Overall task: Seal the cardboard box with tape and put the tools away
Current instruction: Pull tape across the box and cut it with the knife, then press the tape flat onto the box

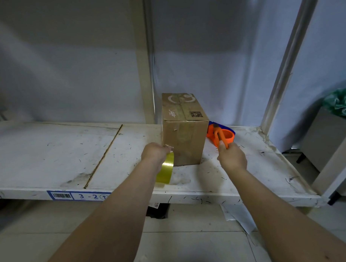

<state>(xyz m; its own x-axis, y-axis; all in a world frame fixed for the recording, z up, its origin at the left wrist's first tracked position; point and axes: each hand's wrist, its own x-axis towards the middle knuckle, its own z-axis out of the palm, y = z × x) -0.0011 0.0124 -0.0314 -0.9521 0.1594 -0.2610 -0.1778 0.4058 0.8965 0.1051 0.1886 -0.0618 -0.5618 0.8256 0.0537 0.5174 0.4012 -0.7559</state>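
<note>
A brown cardboard box (183,128) stands upright on the white shelf (51,154), with tape running down its top seam and front face. My left hand (155,153) grips a roll of yellowish clear tape (165,170) at the box's lower left front corner. My right hand (232,156) is closed on orange-handled scissors (220,138), to the right of the box. Behind the scissors lies an orange and blue tape dispenser (225,135), partly hidden by the box.
A shelf post (144,59) rises just behind the box and another post (283,68) stands at the right end. A label reading 3-2 (80,195) is on the shelf's front edge. A grey cabinet with green plastic (338,105) stands at the far right.
</note>
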